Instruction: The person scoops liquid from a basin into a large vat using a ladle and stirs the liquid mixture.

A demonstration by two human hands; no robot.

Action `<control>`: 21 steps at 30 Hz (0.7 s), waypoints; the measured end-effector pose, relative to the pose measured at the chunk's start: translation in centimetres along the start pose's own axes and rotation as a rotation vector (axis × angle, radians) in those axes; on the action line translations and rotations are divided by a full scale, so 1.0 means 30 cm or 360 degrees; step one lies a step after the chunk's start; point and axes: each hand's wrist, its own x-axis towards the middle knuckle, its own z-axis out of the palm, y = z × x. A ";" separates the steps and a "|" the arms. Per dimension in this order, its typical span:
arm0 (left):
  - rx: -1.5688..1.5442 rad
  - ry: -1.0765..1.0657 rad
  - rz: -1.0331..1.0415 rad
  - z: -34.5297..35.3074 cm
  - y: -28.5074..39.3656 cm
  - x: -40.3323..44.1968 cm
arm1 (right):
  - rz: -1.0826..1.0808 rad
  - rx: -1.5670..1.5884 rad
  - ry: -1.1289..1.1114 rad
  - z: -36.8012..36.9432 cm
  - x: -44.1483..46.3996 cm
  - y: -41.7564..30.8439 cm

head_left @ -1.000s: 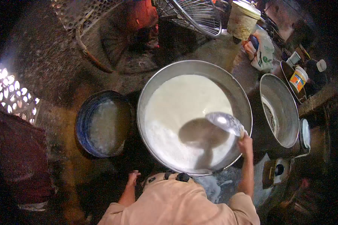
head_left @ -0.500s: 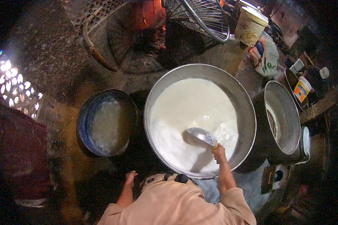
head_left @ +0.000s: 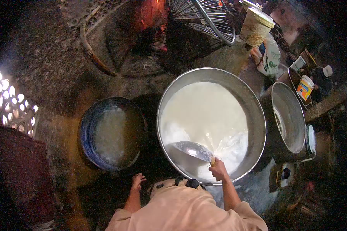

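My right hand (head_left: 218, 169) is closed around the short handle of a wide, shallow metal ladle (head_left: 191, 150). The ladle is tilted over the near part of a large steel pot (head_left: 260, 127), and its lower edge meets the milky white liquid (head_left: 204, 111) inside. Ripples and pale froth show around the ladle. My left hand (head_left: 138, 180) hangs beside my waist, fingers stretched out, holding nothing. Nearest to it is a blue-walled tub (head_left: 89, 142) containing cloudy liquid, left of the pot.
Right of the pot stands another deep metal pot (head_left: 297, 142), with a lidded container (head_left: 311, 140) beside it. A whitish bucket (head_left: 255, 27), a plastic bag (head_left: 271, 57) and a wire fan guard (head_left: 219, 27) are farther back. A curved stick (head_left: 90, 50) lies at upper left.
The ladle has moved left and toward me through the liquid, with my right hand following. My left hand's fingers are more spread. The whole view has shifted slightly.
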 end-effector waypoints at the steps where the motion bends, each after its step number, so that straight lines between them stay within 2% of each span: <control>1: 0.0003 0.0004 -0.0028 -0.009 0.016 0.007 | -0.0042 0.0001 -0.0038 -0.017 0.004 -0.021; 3: 0.0086 0.0005 -0.0022 -0.030 0.053 -0.013 | -0.0069 -0.0013 -0.0106 -0.096 -0.021 -0.148; 5: 0.0102 0.0021 0.0002 -0.049 0.070 -0.020 | -0.0214 -0.0235 -0.0136 -0.174 -0.007 -0.303; 7: 0.0053 0.0052 0.0044 -0.085 0.061 -0.009 | -0.0275 -0.0314 -0.0005 -0.186 0.066 -0.418; 9: 0.0011 0.0067 -0.0012 -0.120 0.047 0.000 | -0.0754 -0.0405 0.0358 -0.120 0.213 -0.456; 11: -0.0026 0.0097 -0.0002 -0.143 0.031 -0.008 | -0.0654 -0.0611 0.0547 -0.046 0.322 -0.530; 14: -0.0059 0.0175 0.0117 -0.175 -0.037 -0.029 | -0.0868 -0.0834 0.0568 0.014 0.485 -0.493; 16: -0.0044 0.0239 0.0217 -0.229 -0.145 0.008 | -0.0683 -0.0862 0.0408 0.035 0.527 -0.443; 17: -0.0070 0.0234 0.0125 -0.244 -0.178 0.017 | -0.0592 -0.0875 0.0329 0.041 0.524 -0.413; 19: -0.0122 0.0231 -0.0055 -0.257 -0.212 0.018 | -0.0901 -0.0998 0.0414 0.042 0.474 -0.336; 21: -0.0088 0.0275 -0.0077 -0.258 -0.221 0.010 | -0.0789 -0.1055 0.0448 0.037 0.466 -0.257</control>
